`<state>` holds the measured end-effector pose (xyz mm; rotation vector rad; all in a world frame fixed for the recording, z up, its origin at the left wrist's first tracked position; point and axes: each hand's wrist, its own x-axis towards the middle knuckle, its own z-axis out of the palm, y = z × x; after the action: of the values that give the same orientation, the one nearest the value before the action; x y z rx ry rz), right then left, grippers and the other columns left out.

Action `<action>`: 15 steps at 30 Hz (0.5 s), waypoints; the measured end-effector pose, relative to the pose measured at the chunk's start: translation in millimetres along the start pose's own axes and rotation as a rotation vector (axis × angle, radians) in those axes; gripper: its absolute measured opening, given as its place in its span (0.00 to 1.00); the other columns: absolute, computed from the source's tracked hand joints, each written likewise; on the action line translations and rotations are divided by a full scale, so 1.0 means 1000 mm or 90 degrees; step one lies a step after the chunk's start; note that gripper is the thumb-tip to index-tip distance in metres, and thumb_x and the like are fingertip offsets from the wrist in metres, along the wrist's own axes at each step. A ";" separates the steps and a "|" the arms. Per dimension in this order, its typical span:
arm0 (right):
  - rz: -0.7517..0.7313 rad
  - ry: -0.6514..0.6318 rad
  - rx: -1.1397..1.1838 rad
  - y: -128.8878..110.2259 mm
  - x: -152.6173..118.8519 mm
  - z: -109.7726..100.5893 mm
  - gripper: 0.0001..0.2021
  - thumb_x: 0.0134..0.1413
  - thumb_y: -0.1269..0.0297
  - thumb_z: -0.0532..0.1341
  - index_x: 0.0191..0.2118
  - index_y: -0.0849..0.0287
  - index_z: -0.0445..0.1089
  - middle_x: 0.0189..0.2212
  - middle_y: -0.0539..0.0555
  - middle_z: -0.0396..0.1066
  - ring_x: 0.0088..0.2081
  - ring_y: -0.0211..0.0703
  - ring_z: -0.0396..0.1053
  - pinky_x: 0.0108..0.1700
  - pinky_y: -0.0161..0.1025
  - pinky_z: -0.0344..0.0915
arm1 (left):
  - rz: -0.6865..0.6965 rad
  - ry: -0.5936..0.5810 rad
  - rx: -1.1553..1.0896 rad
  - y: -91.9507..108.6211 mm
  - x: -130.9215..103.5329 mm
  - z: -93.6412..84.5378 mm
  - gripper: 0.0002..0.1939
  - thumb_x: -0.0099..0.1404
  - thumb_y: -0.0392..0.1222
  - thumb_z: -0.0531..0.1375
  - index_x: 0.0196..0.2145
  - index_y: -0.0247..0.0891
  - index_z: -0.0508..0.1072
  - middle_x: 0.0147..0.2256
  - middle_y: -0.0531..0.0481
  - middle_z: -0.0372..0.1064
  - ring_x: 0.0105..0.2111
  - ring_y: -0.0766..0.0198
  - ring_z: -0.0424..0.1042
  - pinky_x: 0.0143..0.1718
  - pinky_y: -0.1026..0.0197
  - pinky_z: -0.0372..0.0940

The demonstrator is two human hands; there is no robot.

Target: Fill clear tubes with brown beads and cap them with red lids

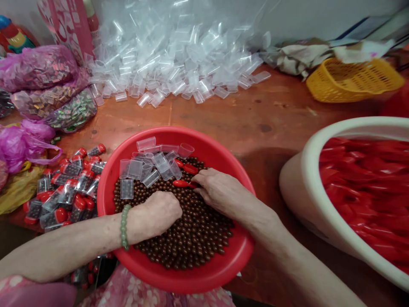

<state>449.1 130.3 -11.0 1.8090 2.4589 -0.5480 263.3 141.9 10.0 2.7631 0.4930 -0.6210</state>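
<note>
A red basin (179, 283) holds small round brown balls (185, 243). My left hand (156, 213), with a green bead bracelet (124, 228) at the wrist, is closed in a fist low over the balls; whatever is inside it is hidden. On the basin's right side, my right hand (217, 192) has its fingers pinched on a red plastic cap, mostly covered by the fingertips. Beside those fingertips lie a red cap (180, 183) and another red cap (191, 169). Clear plastic tubes (162, 164) are heaped on the balls at the basin's far side.
Filled clear containers with red caps (67, 187) are piled left of the basin. A big heap of clear tubes (182, 64) stands behind it. To the right is a white tub (294, 179) of red caps, with a yellow basket (351, 85) beyond. Pink bags (41, 68) sit far left.
</note>
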 end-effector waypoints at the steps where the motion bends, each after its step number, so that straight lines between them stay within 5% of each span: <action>1: 0.007 0.000 0.011 0.000 0.000 0.000 0.07 0.55 0.73 0.57 0.35 0.61 0.73 0.35 0.58 0.74 0.40 0.48 0.71 0.43 0.41 0.64 | 0.009 0.004 -0.020 -0.002 0.001 0.002 0.10 0.60 0.25 0.53 0.31 0.31 0.74 0.31 0.39 0.74 0.33 0.54 0.74 0.30 0.57 0.67; 9: 0.028 0.026 0.122 -0.002 -0.004 -0.011 0.08 0.59 0.66 0.57 0.42 0.58 0.71 0.38 0.56 0.76 0.39 0.46 0.73 0.41 0.39 0.66 | 0.042 0.093 -0.300 -0.016 -0.009 0.007 0.09 0.56 0.31 0.60 0.37 0.32 0.73 0.36 0.44 0.75 0.38 0.56 0.74 0.41 0.59 0.68; 15: 0.025 0.081 0.476 -0.004 -0.013 -0.018 0.16 0.59 0.56 0.57 0.50 0.57 0.66 0.36 0.54 0.74 0.36 0.43 0.72 0.38 0.39 0.68 | -0.040 0.237 -0.557 -0.023 -0.037 0.002 0.23 0.56 0.39 0.68 0.49 0.35 0.72 0.54 0.42 0.67 0.53 0.56 0.68 0.56 0.55 0.61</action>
<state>452.1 122.8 10.0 2.1479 2.4721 -1.5564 222.6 152.4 20.7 2.0071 0.7154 0.1171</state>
